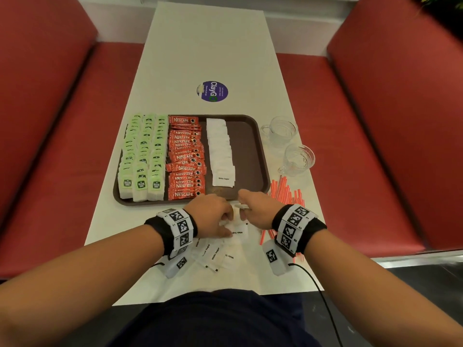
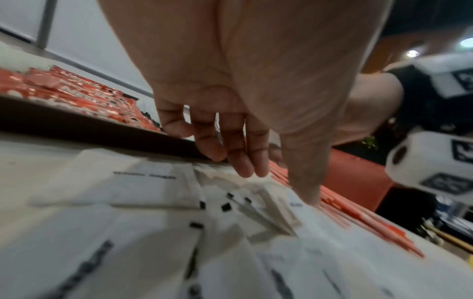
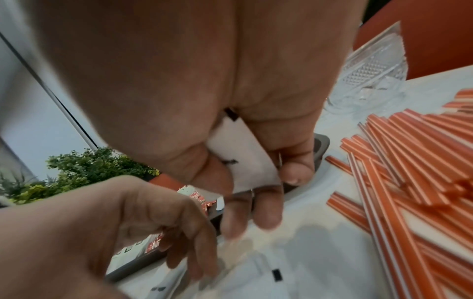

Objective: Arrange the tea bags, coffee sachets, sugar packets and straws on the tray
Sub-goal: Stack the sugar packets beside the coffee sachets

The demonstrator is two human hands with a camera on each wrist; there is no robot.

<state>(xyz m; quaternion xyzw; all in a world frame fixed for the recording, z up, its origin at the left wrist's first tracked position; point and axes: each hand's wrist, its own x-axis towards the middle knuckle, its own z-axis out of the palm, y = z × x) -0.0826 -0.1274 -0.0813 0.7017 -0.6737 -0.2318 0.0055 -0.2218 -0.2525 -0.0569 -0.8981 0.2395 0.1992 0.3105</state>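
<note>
A brown tray (image 1: 250, 151) holds rows of green tea bags (image 1: 144, 156), red coffee sachets (image 1: 186, 159) and a column of white sugar packets (image 1: 221, 151); its right strip is bare. Loose sugar packets (image 1: 218, 251) lie fanned on the table just in front of the tray. Over them my left hand (image 1: 226, 221) presses its thumb on one packet (image 2: 294, 204), fingers loose and pointing down. My right hand (image 1: 246, 211) pinches a sugar packet (image 3: 243, 161) between thumb and fingers, close beside the left hand. Orange straws (image 1: 285, 191) lie in a heap to the tray's right.
Two glass mugs (image 1: 280, 131) (image 1: 298, 159) stand right of the tray, beyond the straws. A round purple sticker (image 1: 212, 91) is on the white table (image 1: 200, 46) behind the tray. Red benches (image 1: 50, 121) flank the table.
</note>
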